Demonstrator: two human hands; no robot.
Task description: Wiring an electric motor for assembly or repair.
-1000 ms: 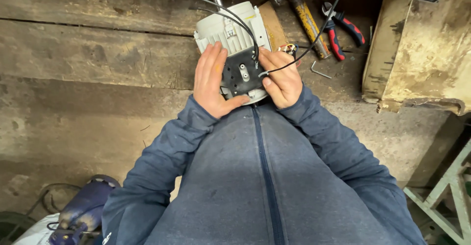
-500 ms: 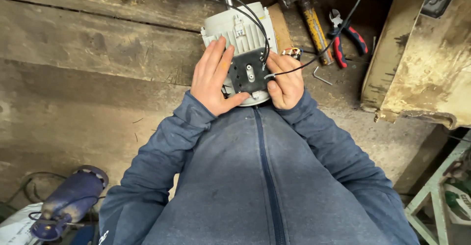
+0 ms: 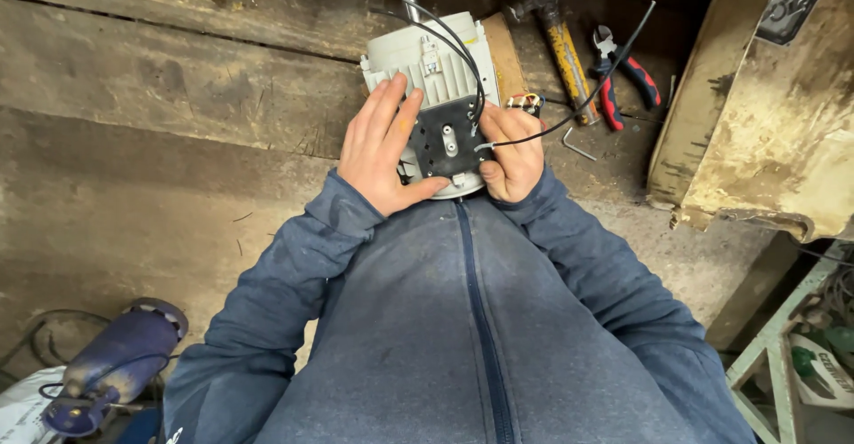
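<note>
A pale grey electric motor (image 3: pixel 433 68) with cooling fins lies on the wooden workbench (image 3: pixel 160 97), its shaft pointing away from me. A black cover plate (image 3: pixel 447 137) sits on its near side. My left hand (image 3: pixel 384 146) rests flat on the motor's left side, thumb under the plate. Pressing on the plate's right edge, my right hand (image 3: pixel 510 149) has its fingers curled. A black cable (image 3: pixel 569 110) runs from the plate past this hand toward the back right.
A yellow-handled hammer (image 3: pixel 559 39), red-and-blue pliers (image 3: pixel 623 75) and a small hex key (image 3: pixel 578 145) lie behind the motor at right. A worn wooden block (image 3: pixel 774 115) stands at far right. A blue machine (image 3: pixel 116 364) sits low at the left.
The view has shifted slightly, with the motor and hands now sitting a little lower in frame. Both hands keep the same hold on the motor and plate.
</note>
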